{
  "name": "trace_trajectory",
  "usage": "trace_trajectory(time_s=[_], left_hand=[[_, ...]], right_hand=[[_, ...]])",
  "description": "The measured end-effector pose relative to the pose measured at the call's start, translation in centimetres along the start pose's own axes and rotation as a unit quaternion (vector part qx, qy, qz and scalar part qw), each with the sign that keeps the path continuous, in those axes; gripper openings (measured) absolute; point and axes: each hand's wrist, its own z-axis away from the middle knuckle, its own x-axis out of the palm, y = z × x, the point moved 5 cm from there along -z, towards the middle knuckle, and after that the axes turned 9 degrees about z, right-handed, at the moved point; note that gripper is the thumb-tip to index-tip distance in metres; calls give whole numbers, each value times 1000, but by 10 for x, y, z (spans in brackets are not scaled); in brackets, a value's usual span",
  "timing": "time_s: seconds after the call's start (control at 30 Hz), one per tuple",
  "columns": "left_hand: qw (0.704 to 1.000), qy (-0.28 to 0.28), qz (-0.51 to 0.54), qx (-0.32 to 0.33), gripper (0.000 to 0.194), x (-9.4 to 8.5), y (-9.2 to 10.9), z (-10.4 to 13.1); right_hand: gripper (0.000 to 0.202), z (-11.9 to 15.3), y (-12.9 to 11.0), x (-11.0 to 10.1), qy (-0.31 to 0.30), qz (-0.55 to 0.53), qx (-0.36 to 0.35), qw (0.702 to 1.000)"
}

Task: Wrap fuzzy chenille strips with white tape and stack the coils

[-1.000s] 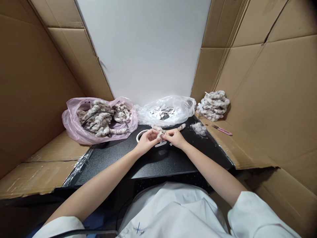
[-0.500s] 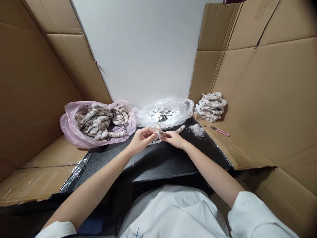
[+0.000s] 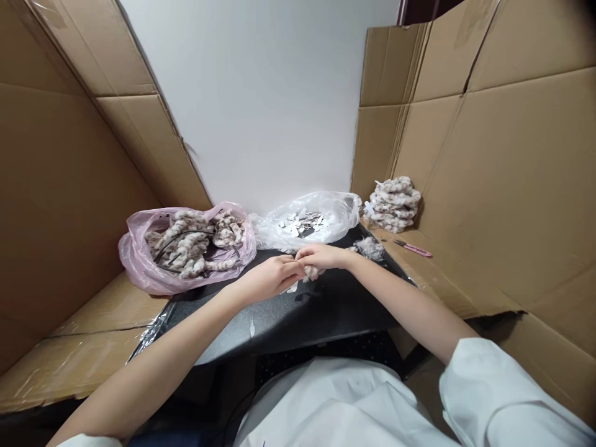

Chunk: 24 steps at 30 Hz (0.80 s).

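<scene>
My left hand and my right hand meet above the black table, fingers bent and closed. Between and below them shows a short fluffy white-brown strand, partly hidden under my right hand. Both hands are on it. A small white tag hangs just beneath my left fingers. Behind the hands, a clear plastic bag holds many white tags. To the left, a pink plastic bag contains fluffy strands and a dark cord.
Stacked fluffy strands stand at the back right on cardboard. Pink-handled snips lie in front of them. Loose fluff rests near the table's right edge. Cardboard walls rise on both sides.
My right hand has turned over the strand and come against my left. The strand's end that stuck out on the right no longer shows. The view has shifted slightly.
</scene>
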Motion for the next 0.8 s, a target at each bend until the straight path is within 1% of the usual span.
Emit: trace_trajectory(time_s=[0.07, 0.17, 0.23, 0.3, 0.4, 0.47, 0.53, 0.6, 0.7, 0.8], left_hand=[[1000, -3, -5, 11, 24, 2, 0, 1], [1000, 1, 4, 20, 27, 4, -3, 3], [1000, 11, 16, 23, 27, 5, -5, 4], [999, 28, 23, 27, 25, 6, -7, 7], [998, 55, 21, 29, 22, 8, -9, 11], [997, 70, 24, 33, 21, 10, -10, 13], [994, 96, 34, 29, 20, 11, -12, 16], [990, 130, 50, 12, 18, 12, -17, 18], [980, 170, 98, -30, 17, 15, -27, 21], [959, 212, 167, -85, 18, 21, -40, 23]], right_hand=[[4, 5, 4, 4, -32, -51, 43, 997], [7, 7, 5, 10, -68, -85, 59, 992], [9, 6, 7, 13, -69, -100, 69, 990], [15, 3, 10, 13, -26, -110, 82, 990], [27, 1, 15, 8, 84, -119, 88, 985], [31, 1, 17, 5, 149, -146, 72, 975], [34, 1, 18, 4, 186, -182, 47, 964], [38, 1, 18, 6, 200, -199, 19, 959], [40, 1, 18, 8, 237, -180, -39, 954], [36, 3, 17, 11, 297, -137, -94, 940]])
